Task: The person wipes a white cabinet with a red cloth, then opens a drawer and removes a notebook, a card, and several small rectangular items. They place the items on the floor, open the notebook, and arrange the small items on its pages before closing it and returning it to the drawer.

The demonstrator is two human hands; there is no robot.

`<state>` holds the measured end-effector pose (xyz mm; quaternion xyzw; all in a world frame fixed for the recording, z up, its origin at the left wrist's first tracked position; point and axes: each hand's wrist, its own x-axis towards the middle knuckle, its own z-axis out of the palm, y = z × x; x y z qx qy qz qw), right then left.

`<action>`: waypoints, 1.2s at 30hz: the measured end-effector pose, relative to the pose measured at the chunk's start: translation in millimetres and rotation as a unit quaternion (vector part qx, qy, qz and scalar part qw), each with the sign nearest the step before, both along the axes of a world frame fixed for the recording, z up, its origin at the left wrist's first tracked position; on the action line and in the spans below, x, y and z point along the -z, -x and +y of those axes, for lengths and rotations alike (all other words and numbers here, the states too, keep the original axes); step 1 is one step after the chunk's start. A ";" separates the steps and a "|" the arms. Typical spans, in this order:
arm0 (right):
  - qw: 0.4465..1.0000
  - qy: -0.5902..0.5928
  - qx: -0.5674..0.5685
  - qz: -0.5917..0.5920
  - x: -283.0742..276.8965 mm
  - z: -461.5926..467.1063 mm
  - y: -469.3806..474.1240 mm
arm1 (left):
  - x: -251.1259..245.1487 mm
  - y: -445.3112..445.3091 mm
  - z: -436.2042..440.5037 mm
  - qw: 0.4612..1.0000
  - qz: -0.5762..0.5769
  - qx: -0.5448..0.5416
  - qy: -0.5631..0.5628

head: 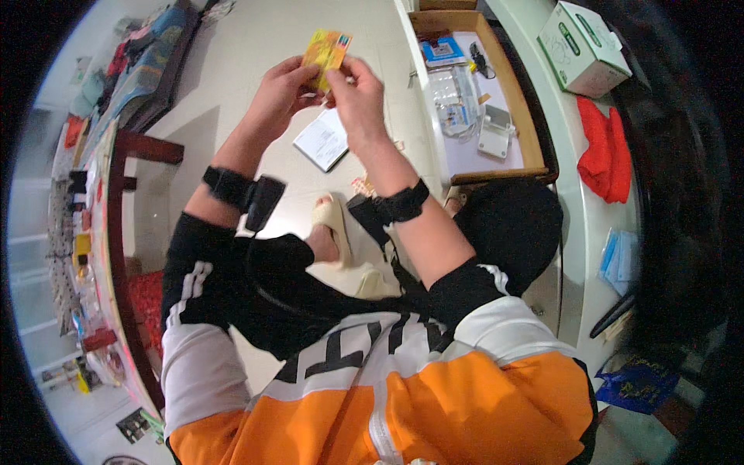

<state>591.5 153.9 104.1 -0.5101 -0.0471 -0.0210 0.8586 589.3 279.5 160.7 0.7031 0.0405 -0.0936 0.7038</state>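
A yellow and orange plastic card (326, 52) is held up between both hands, above the tiled floor. My left hand (286, 87) pinches its left edge, the thumb lying on the card's face. My right hand (359, 90) grips the lower right edge with thumb and fingers. Below the hands, an open booklet (323, 141) with writing lies on the floor. Black straps with small dark devices are around both forearms.
To the right, an open wooden drawer (481, 35) holds a blue card, plastic bags, a black cable and a white plastic device (494, 136). Beyond it, a cabinet top bears a tissue box (581, 52) and red cloth (604, 151). A cluttered table (125, 244) stands left.
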 end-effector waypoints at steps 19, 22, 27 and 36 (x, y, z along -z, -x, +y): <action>0.959 0.141 -0.115 0.217 111.1 14.7 -6.1 | 244.7 43.7 65.0 0.905 0.198 -0.336 0.167; 0.936 0.114 -0.123 0.310 159.1 35.0 -8.0 | 305.4 48.1 85.6 0.858 0.279 -0.384 0.197; 0.904 0.063 -0.153 0.394 222.1 55.3 -14.5 | 372.0 37.6 100.1 0.795 0.327 -0.454 0.233; 0.887 0.147 -0.123 0.421 289.6 63.8 -39.4 | 428.2 9.3 94.1 0.792 0.264 -0.545 0.078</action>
